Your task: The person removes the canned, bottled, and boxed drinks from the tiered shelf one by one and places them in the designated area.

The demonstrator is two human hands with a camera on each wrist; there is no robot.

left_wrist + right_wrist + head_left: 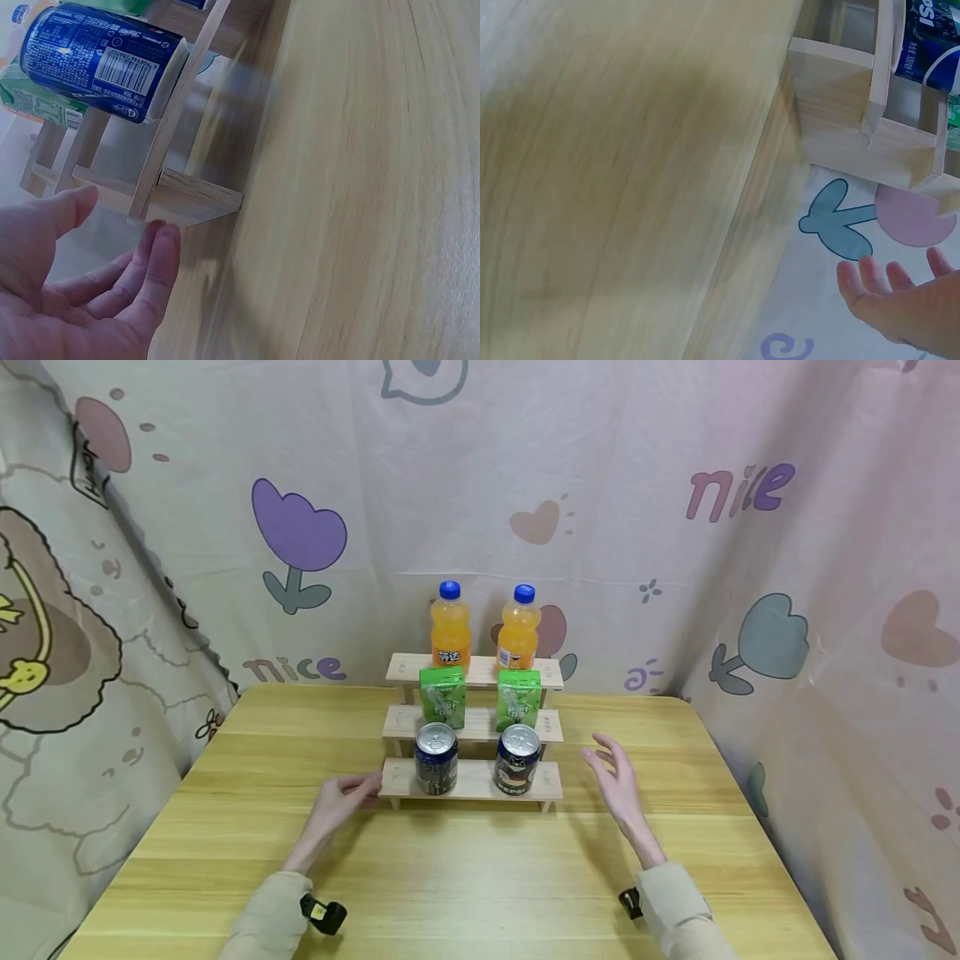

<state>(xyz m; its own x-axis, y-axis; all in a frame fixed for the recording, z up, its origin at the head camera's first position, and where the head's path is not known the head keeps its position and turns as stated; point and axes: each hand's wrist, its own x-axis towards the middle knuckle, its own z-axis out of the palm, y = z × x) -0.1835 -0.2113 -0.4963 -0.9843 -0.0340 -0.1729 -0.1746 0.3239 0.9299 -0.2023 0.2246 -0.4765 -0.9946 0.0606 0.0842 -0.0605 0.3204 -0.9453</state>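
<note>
A wooden three-step display stand (pixel 471 779) bears a pair of drinks on each step. On the bottom step stand two dark blue cans, a left can (pixel 437 760) and a right can (pixel 517 762) marked Pepsi. Green drink cartons (pixel 442 697) occupy the middle step, and orange drink bottles (pixel 450 631) with blue caps the top one. My left hand (pixel 345 806) is at the left end of the bottom step; its fingertips (pixel 163 244) appear to touch the board's corner, thumb apart from it. My right hand (pixel 618 783) hovers right of the stand, fingers loosely bent, holding nothing.
The stand is near the back of a wood-grain table (pixel 465 885). Behind the table hangs a printed cloth (pixel 600 468), with more cloth along both sides. A small black device (pixel 324 914) is strapped at the left wrist, another (pixel 631 903) at the right.
</note>
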